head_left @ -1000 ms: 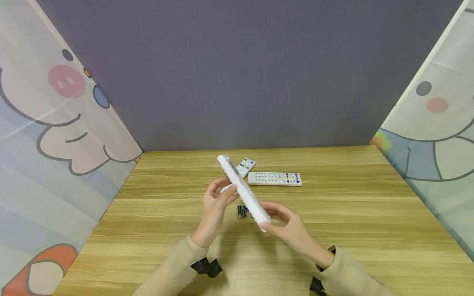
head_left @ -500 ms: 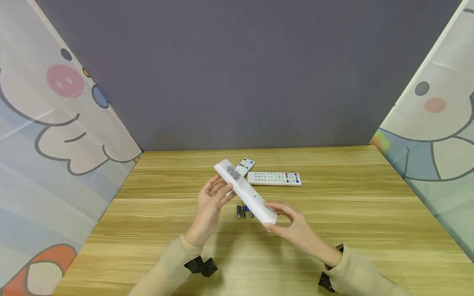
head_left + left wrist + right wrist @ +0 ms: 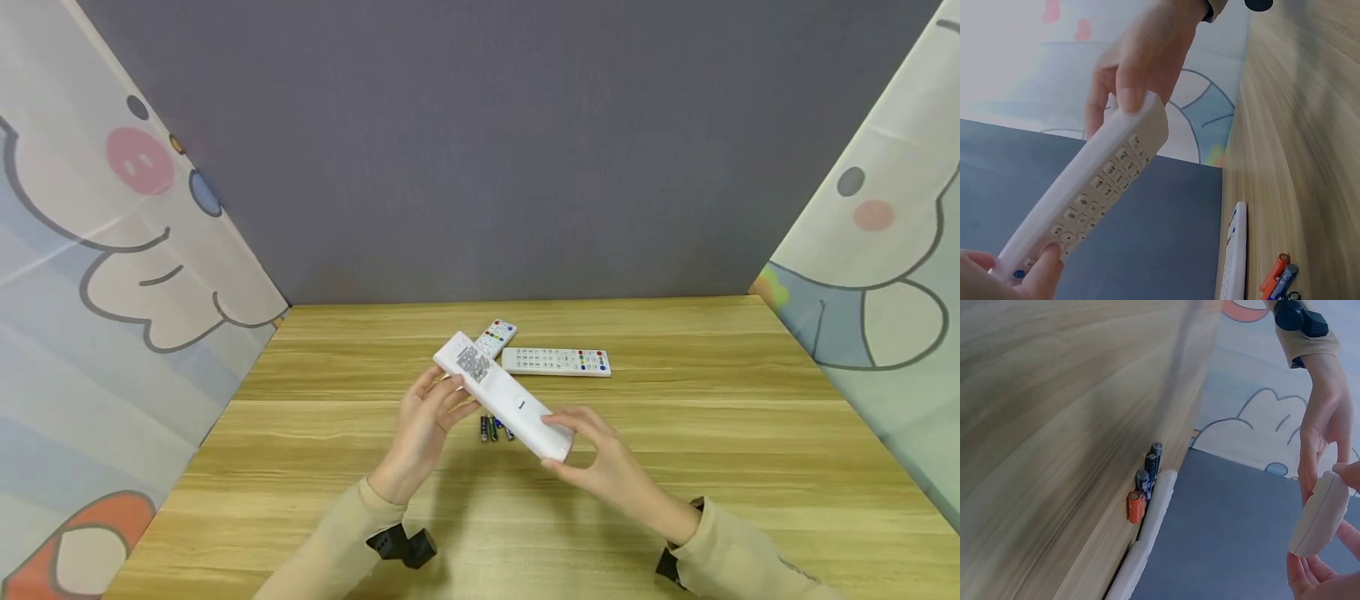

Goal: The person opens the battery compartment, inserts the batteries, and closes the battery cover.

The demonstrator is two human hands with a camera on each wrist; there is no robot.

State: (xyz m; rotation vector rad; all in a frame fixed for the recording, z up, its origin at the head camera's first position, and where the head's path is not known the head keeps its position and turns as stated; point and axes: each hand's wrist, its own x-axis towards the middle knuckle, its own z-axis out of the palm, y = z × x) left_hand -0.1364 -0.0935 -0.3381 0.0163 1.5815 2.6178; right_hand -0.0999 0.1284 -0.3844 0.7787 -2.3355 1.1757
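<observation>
A white remote control [image 3: 498,392] is held in the air above the table, its back with a grey printed label turned up in the head view. My left hand [image 3: 423,421] grips its far left end between thumb and fingers. At the near right end, my right hand [image 3: 600,454] pinches it by the edges. Its button side shows in the left wrist view, where the right hand [image 3: 1147,62] holds the upper end. Below the remote lie several batteries [image 3: 489,429], partly hidden by it; an orange battery [image 3: 1135,506] shows in the right wrist view.
A second white remote [image 3: 557,362] lies crosswise on the wooden table [image 3: 712,400] behind the batteries. Beside it is a third remote [image 3: 497,336], slanted and partly covered by the held one. A grey panel [image 3: 525,150] stands along the table's back edge.
The held remote has rolled from edge-on to showing its labelled back. Its near end has shifted slightly right with my right hand; both hands keep their hold.
</observation>
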